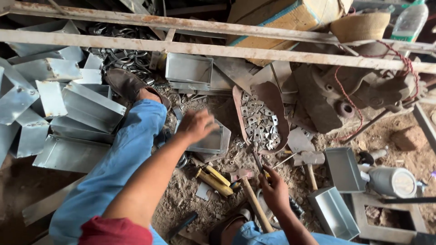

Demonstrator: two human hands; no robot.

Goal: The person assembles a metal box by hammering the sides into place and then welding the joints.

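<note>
Left hand [196, 124] lay with fingers curled over the rim of a small galvanised tray [210, 140] on the dirt floor [190, 195]. Right hand [274, 189] was closed round a thin metal punch [257, 159] aimed toward the rusty pan of small plates [260, 124]. Seemingly a positioning step; next the tray needed steadying, with a hammer [247, 188] lying beside the right hand.

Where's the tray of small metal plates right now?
In the head view, the tray sits centre-right on the dirt floor, just right of the left hand and above the right hand.
</note>
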